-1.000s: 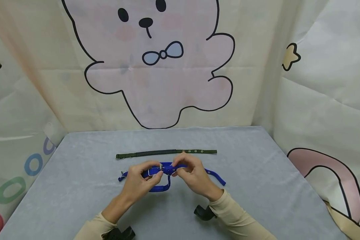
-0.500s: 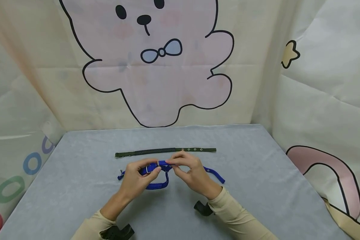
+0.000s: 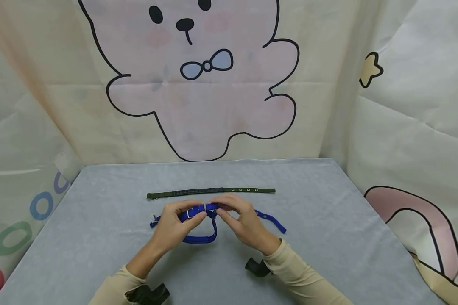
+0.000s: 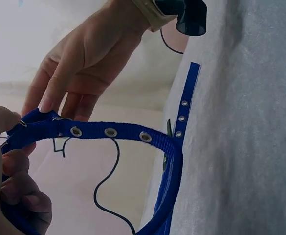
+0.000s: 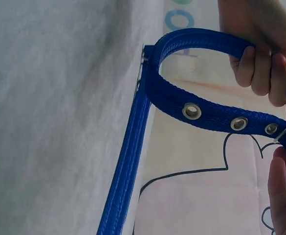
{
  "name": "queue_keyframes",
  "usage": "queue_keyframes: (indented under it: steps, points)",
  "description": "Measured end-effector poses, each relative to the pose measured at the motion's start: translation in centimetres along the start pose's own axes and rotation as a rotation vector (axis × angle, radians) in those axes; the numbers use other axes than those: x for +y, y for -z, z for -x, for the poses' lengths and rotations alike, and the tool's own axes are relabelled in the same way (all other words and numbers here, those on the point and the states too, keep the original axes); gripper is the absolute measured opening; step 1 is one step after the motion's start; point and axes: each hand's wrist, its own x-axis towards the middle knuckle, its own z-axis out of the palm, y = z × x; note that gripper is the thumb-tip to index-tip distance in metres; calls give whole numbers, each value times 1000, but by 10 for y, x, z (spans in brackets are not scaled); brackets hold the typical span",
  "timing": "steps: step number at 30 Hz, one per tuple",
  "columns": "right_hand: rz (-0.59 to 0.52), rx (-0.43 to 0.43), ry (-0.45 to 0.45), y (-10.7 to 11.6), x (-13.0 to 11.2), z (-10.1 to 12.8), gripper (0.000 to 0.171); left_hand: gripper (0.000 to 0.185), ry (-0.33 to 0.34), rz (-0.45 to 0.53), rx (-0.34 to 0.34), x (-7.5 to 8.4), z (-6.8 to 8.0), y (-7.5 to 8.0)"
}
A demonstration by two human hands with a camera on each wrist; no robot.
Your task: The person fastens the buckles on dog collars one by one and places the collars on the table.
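A blue collar [image 3: 202, 239] with metal eyelets is bent into a loop and held above the table by both hands. My left hand [image 3: 175, 224] pinches it by the silver buckle [image 3: 189, 213], thumb in front. The right hand [image 3: 245, 222] pinches the strap just right of the buckle, between thumb and fingers. In the right wrist view, the loop's eyelets [image 5: 191, 111] run toward a metal frame [image 5: 285, 131] between the hands. A second blue collar [image 3: 273, 221] lies flat behind the hands, its middle hidden by them.
Farther back lies a green collar [image 3: 210, 192], stretched out straight with eyelets at its right end. A pale grey-blue cloth covers the table [image 3: 110, 203]. Printed curtains [image 3: 252, 110] stand behind and at both sides. Each wrist wears a dark camera mount [image 3: 257, 267].
The right hand's fingers have shifted along the strap near the buckle. A metal piece that stuck up between the hands a second ago now has blue strap at it. The lying collars have not moved.
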Motion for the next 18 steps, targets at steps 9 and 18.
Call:
queue_keyframes:
  steps: [9,18]
  points:
    - [-170,8,-110,-7,2,3,18,16,33,-1,50,-1,-2,1]
    - [-165,48,-91,-11,-1,5,19,14,7,29,40,3,-1,-2]
